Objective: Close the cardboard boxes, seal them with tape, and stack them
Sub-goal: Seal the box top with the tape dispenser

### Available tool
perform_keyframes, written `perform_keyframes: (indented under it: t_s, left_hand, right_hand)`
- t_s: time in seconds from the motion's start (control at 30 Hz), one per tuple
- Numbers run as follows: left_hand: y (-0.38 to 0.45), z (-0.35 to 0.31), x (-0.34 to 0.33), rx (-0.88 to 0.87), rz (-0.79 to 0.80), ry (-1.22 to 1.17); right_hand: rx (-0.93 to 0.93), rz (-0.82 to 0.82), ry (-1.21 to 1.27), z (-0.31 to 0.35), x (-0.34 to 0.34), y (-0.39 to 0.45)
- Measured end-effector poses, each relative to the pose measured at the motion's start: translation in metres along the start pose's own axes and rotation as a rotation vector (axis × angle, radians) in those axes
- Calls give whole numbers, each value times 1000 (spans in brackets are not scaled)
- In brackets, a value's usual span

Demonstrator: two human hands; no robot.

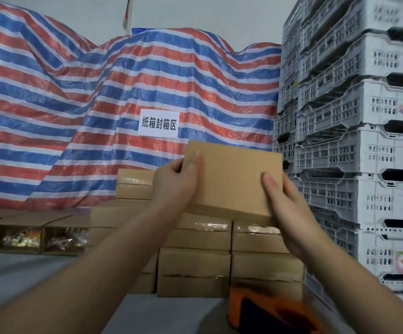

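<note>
I hold a closed brown cardboard box (231, 177) up in the air with both hands, tilted so a broad plain face turns toward me. My left hand (176, 182) grips its left edge, thumb on the front face. My right hand (284, 206) grips its lower right corner, thumb pressed on the front. Just behind and below the box stands a stack of taped cardboard boxes (195, 237), several layers high. An orange tape dispenser (268, 312) lies at the bottom, below my right forearm.
Open cardboard boxes (39, 235) with packaged contents sit at the left on the grey surface (15, 273). A red, white and blue striped tarp (75, 104) with a white paper sign (159, 124) covers the back. Stacked grey plastic crates (352, 141) tower on the right.
</note>
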State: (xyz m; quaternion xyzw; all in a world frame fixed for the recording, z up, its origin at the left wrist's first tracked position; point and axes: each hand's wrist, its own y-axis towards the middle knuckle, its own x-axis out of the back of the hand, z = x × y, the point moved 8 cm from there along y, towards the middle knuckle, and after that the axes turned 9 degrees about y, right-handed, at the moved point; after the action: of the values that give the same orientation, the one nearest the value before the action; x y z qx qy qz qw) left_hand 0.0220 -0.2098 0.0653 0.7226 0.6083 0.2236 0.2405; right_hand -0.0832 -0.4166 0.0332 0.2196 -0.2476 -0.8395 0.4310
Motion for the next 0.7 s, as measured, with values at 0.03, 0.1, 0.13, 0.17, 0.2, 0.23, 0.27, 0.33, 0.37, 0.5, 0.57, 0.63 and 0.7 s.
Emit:
perform_keyframes:
  t_s: [0.03, 0.1, 0.13, 0.17, 0.2, 0.23, 0.27, 0.33, 0.37, 0.5, 0.57, 0.63, 0.7]
  left_hand:
    - [19, -4, -18, 2, 36, 7]
    - [53, -6, -56, 6, 125, 39]
    - [67, -7, -74, -15, 174, 75]
    - [79, -7, -92, -49, 222, 108]
    - [89, -6, -109, -80, 286, 116]
    - [97, -4, -127, -100, 365, 113]
    - [105, 1, -143, -126, 450, 133]
    - [120, 11, -172, -215, 606, 246]
    - [129, 19, -184, -238, 663, 309]
    - [171, 54, -218, -207, 697, 497]
    - [187, 67, -231, -231, 704, 559]
    - [199, 74, -239, -262, 705, 624]
    - [212, 79, -241, -278, 672, 674]
  right_hand:
    - [-27, -32, -8, 5, 12, 21]
    - [-114, -87, -39, 9, 37, 60]
    - [-162, -100, -49, 9, 48, 77]
    - [-206, -103, -58, 7, 58, 94]
    - [-247, -101, -68, 5, 67, 109]
    - [-288, -99, -76, 0, 75, 125]
    - [-328, -97, -84, -6, 83, 141]
    - [-399, -100, -126, -23, 98, 173]
    - [-430, -102, -145, -32, 104, 187]
    - [-561, -116, -168, -73, 117, 231]
    - [-603, -116, -186, -91, 122, 249]
    - [-633, -98, -197, -105, 125, 266]
    - [-669, -72, -186, -118, 125, 278]
